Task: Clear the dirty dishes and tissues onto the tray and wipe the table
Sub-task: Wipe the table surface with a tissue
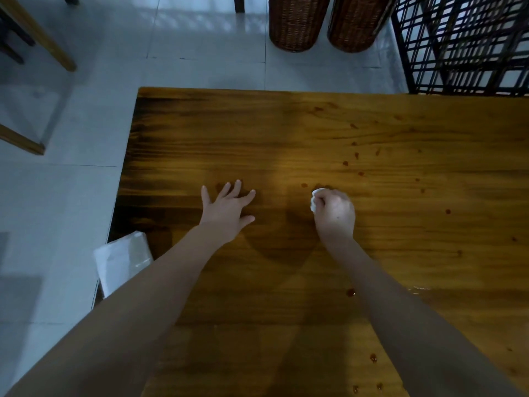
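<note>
From my end: no dishes and no tray in view, so the clearing part is either done or off-frame, can't tell which. I'd judge we're in the wipe stage. Right hand is fisted tight round a wad of white tissue, only a bit of it poking out past the fingers, and it's pressed down on the table approx mid-width. Left hand lies flat on the wood near it, fingers spread wide, holding nothing; looks like a brace. Left to do: reddish-brown drops scattered over the right half, from just beyond the knuckles out toward the far right, plus a few nearer me by the right forearm, e.g. one spot just beside it, and a wet shine further right. Left half looks spot-free, tho the light's dim so not 100% sure. Edges: far edge and left edge both show, far-left corner well apart from both hands. A white packet sits at the left edge by the left forearm, maybe overhanging, so mind the elbow. Room to sweep right and fwd is wide, nothing standing on the wood that way. Beyond the far edge stand two wicker baskets and a black lattice rack close to the far-right corner, so ease off there.
</note>
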The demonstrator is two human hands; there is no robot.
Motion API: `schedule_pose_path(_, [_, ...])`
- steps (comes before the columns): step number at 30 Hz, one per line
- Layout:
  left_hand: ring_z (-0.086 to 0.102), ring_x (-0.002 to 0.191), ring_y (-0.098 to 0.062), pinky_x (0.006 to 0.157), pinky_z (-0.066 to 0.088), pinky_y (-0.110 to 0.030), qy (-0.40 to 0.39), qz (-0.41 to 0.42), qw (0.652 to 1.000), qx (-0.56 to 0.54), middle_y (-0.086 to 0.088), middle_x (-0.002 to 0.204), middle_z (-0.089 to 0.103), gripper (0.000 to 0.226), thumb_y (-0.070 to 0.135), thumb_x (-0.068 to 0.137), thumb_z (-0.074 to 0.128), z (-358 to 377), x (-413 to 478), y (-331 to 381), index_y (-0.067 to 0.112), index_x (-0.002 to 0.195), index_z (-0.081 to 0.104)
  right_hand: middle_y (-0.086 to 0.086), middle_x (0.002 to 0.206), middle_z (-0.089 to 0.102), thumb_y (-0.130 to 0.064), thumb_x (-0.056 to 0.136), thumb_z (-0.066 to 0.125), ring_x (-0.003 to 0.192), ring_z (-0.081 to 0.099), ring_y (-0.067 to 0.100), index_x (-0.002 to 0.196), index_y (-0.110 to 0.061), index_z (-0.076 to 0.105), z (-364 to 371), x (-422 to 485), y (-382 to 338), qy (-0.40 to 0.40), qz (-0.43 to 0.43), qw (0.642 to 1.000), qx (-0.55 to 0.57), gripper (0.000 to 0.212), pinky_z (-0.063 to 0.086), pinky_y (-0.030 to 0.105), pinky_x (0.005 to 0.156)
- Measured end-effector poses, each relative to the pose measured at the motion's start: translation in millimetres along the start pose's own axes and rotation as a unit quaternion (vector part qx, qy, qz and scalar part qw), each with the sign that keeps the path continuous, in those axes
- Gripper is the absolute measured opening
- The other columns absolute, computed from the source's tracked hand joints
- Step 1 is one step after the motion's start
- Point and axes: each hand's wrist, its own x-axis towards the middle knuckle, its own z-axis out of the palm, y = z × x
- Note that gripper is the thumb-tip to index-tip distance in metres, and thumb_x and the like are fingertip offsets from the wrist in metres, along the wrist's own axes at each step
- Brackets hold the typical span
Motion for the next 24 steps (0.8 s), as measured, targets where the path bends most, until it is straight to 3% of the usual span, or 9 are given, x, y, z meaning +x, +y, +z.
schedule_pose_path(4, [-0.007,0.148,-0.023,0.112,-0.009,-0.061,-0.018,-0.003,1.0,0.01,0.001,0.161,0.0,0.064,0.045,0.097,0.047,-2.6,3.1,-2.6,0.041,0.15,0.012,0.003,0.061,0.059,-0.003,0.081,0.046,0.062,0.054,0.02,0.059,-0.01,0.057,5.4,18.9,-14.6,-0.017,-0.023,1.0,0.0,0.025,0.048,0.035,0.058])
schedule_pose_path(8, [-0.012,0.147,-0.024,0.113,-0.009,-0.058,-0.025,-0.009,0.999,0.022,0.0,0.161,0.002,0.065,0.044,0.096,0.048,-5.0,4.9,-1.1,0.04,0.15,0.012,0.006,0.073,0.066,-0.004,0.085,0.051,0.075,0.058,0.023,0.072,-0.007,0.066,8.4,38.7,-27.6,-0.016,-0.034,0.999,-0.019,0.02,0.048,0.035,0.067])
schedule_pose_path(12, [-0.011,0.147,-0.024,0.113,-0.011,-0.057,-0.036,-0.013,0.999,0.015,0.0,0.161,0.003,0.063,0.043,0.097,0.047,-9.2,6.0,-0.1,0.039,0.15,0.014,0.001,0.065,0.06,-0.006,0.082,0.044,0.066,0.055,0.019,0.058,-0.016,0.049,13.1,42.3,-23.7,-0.02,-0.055,0.998,-0.004,0.027,0.048,0.035,0.062])
schedule_pose_path(17, [-0.01,0.147,-0.025,0.113,-0.009,-0.058,-0.049,-0.014,0.998,0.022,0.0,0.161,0.003,0.058,0.042,0.099,0.043,-14.1,8.0,1.1,0.04,0.15,0.016,0.006,0.098,0.07,-0.003,0.086,0.052,0.09,0.063,0.021,0.083,-0.006,0.07,15.6,14.3,-16.3,-0.013,-0.077,0.997,0.029,0.019,0.05,0.034,0.079])
schedule_pose_path(24, [-0.008,0.148,-0.025,0.114,-0.007,-0.058,-0.037,-0.012,0.999,0.021,0.001,0.162,0.0,0.058,0.039,0.101,0.041,-7.3,3.3,0.2,0.04,0.15,0.011,0.002,0.096,0.07,0.0,0.083,0.063,0.085,0.064,0.021,0.08,-0.011,0.068,10.8,-40.1,0.6,-0.005,-0.092,0.995,0.03,0.013,0.051,0.036,0.073])
